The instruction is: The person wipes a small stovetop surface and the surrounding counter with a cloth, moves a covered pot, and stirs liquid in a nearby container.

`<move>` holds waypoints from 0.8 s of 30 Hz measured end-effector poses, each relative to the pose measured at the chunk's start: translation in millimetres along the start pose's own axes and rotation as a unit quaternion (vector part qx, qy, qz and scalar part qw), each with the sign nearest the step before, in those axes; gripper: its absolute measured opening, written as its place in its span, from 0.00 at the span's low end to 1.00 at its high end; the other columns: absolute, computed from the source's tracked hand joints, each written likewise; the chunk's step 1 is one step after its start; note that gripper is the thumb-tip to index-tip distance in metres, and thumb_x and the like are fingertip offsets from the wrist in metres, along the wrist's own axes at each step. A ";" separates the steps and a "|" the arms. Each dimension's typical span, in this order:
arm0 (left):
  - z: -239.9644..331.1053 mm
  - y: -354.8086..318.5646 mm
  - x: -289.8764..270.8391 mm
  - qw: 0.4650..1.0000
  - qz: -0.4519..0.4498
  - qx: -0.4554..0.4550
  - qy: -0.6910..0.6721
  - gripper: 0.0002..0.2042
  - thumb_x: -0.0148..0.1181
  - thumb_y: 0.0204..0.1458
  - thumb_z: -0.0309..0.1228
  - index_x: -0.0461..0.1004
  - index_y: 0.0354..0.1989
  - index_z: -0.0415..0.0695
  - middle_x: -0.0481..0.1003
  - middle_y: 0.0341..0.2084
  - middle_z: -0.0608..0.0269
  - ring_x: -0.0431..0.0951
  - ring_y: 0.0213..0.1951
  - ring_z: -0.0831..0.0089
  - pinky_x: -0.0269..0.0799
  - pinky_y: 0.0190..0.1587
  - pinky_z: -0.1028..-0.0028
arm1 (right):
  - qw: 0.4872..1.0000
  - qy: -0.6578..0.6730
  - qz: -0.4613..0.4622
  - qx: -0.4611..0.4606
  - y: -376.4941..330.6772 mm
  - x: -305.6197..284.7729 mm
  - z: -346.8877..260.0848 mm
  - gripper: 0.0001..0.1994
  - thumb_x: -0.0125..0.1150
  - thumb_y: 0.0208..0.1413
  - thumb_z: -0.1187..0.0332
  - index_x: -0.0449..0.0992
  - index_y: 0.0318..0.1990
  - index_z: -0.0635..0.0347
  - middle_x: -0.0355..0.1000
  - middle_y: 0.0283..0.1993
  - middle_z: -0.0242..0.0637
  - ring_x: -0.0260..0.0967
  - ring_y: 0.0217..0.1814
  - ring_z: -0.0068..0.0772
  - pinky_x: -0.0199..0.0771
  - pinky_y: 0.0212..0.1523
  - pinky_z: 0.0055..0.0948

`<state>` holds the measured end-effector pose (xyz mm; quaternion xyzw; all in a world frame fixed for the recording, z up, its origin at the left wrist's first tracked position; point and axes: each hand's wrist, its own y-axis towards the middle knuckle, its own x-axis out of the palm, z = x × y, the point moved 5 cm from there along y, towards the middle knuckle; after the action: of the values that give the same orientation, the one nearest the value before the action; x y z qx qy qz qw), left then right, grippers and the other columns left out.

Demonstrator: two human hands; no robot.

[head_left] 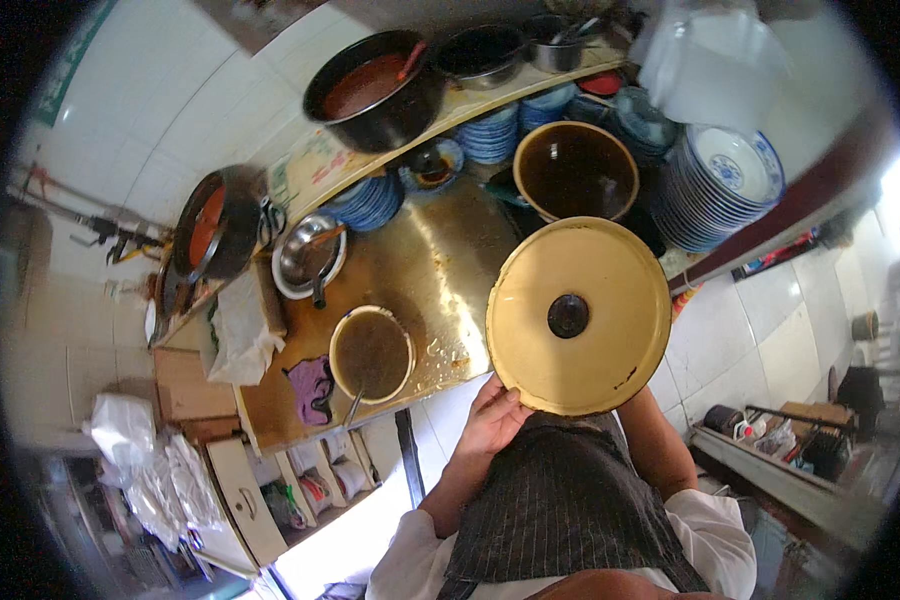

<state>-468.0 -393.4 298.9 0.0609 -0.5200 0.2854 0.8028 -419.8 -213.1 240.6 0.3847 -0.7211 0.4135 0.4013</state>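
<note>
A: Right hand?
B: Hidden behind the yellow lid [579, 370]; grip can't be read.
A: Left hand [493, 420]?
B: Partly covered by the lid's rim.
A: Brown pot [575, 172]?
B: Lower part masked by the same lid.
A: Spoon [353, 408] in the cream bowl [411, 354]?
B: Lower end sunk in murky liquid [373, 350], lost to view.
A: White plastic [712, 72], upper right?
B: Blurred; shape can't be made out.

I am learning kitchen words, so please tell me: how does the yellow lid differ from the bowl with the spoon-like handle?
The yellow lid is held up by the left hand, while the bowl stands on the counter. The lid has a dark central knob; the bowl is open, holding brown liquid. Both are round.
</note>
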 end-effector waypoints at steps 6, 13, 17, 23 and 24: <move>17.0 4.4 -43.8 0.992 0.056 0.103 0.037 0.18 0.44 0.55 0.21 0.58 0.55 0.36 0.65 0.52 0.53 0.65 0.55 0.63 0.58 0.59 0.60 | 0.993 -0.114 -0.001 0.029 10.8 -7.2 27.2 0.23 0.55 0.54 0.63 0.61 0.55 0.60 0.66 0.52 0.39 0.67 0.49 0.33 0.71 0.47 0.34; 28.8 63.6 -142.7 0.957 0.207 0.202 0.019 0.11 0.48 0.51 0.16 0.66 0.43 0.40 0.72 0.40 0.60 0.73 0.44 0.69 0.71 0.49 0.69 | 0.972 -0.207 0.078 0.075 -11.4 -39.8 33.1 0.12 0.50 0.55 0.72 0.66 0.47 0.61 0.72 0.40 0.39 0.70 0.38 0.33 0.71 0.38 0.28; 31.4 85.7 -186.9 0.946 0.239 0.218 0.003 0.13 0.48 0.50 0.15 0.67 0.43 0.41 0.74 0.38 0.60 0.74 0.43 0.70 0.71 0.49 0.68 | 0.972 -0.199 0.101 0.076 -34.4 -70.6 24.1 0.15 0.51 0.55 0.70 0.65 0.49 0.62 0.71 0.42 0.42 0.71 0.39 0.36 0.71 0.39 0.32; 42.6 34.3 -91.3 0.973 0.150 0.175 -0.001 0.15 0.46 0.53 0.20 0.63 0.51 0.38 0.68 0.49 0.56 0.69 0.51 0.67 0.62 0.57 0.63 | 0.977 -0.197 0.039 0.073 -41.2 -41.1 15.2 0.19 0.49 0.57 0.65 0.61 0.56 0.59 0.68 0.48 0.41 0.68 0.45 0.36 0.70 0.42 0.31; 40.9 21.3 -72.9 0.979 0.134 0.155 -0.009 0.16 0.45 0.53 0.20 0.63 0.51 0.38 0.67 0.50 0.56 0.68 0.52 0.67 0.61 0.57 0.63 | 0.981 -0.183 0.009 0.065 -37.8 -18.1 15.9 0.20 0.49 0.58 0.64 0.60 0.57 0.58 0.67 0.50 0.40 0.67 0.47 0.36 0.69 0.43 0.32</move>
<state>-533.4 -420.7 249.8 0.1173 -0.4802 0.4670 0.7332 -383.5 -237.1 229.9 0.4728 -0.7574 0.3852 0.2330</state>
